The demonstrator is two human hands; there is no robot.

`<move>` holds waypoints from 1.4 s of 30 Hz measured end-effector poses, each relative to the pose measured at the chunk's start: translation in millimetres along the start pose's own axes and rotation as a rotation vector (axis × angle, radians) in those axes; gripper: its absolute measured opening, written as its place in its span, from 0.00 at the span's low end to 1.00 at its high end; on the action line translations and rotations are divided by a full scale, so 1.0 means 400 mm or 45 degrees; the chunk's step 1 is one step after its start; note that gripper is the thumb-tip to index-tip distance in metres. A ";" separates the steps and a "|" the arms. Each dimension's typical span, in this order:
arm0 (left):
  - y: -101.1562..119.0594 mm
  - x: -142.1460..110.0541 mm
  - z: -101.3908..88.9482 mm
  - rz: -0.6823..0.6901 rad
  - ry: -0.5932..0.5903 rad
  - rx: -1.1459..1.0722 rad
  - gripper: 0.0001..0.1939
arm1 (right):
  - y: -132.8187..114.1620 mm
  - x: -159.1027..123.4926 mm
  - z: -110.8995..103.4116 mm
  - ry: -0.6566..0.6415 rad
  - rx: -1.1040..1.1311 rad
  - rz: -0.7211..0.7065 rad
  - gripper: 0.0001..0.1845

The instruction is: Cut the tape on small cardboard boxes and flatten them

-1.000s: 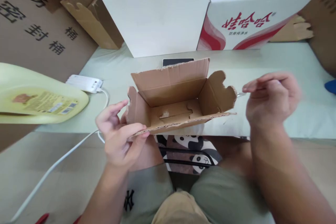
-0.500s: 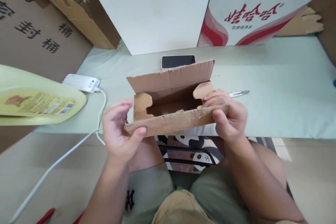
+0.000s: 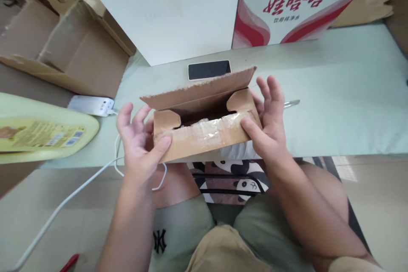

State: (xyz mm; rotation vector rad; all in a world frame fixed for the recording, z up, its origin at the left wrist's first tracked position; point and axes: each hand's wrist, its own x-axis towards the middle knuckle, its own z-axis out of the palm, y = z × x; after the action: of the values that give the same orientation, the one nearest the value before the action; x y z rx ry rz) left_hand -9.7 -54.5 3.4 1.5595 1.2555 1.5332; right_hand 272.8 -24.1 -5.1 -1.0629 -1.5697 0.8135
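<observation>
pale green cloth (image 3: pixel 344 89) covers the tabletop, with boxes lined up along its far side. at the near edge, in front of the person, is a small brown cardboard box (image 3: pixel 197 141), gripped at both ends; whether it rests on the cloth is hard to tell. its far flap slants up, the two end flaps fold inward over the dark interior, and shiny clear tape (image 3: pixel 213 131) crosses the near face. the left hand (image 3: pixel 140 146) holds the left end, thumb pressed on the near face, fingers half spread and some clear of the cardboard. the right hand (image 3: pixel 269 125) holds the right end the same way, thumb on the near face, two fingers raised. just beyond that hand lies a slim silvery object (image 3: pixel 291 103), partly hidden. behind the box sits a phone (image 3: pixel 208 70), its screen dark. farther back stand a plain white box (image 3: pixel 172 15) and a white carton with red lettering (image 3: pixel 296 6). off to the left are a pale yellow bottle (image 3: pixel 47 125), a white device (image 3: pixel 91 105) with a cable attached, and brown cartons (image 3: pixel 92 57).
</observation>
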 end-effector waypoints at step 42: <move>0.010 -0.254 0.139 -1.232 0.406 -0.892 0.33 | 0.090 0.049 -0.159 -0.261 -1.087 0.841 0.16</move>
State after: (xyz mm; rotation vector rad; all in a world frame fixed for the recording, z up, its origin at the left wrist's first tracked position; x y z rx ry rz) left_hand 57.2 -138.0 -40.9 0.1787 1.1637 1.3202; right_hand 341.0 6.8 -14.6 -2.2541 -1.8013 0.6784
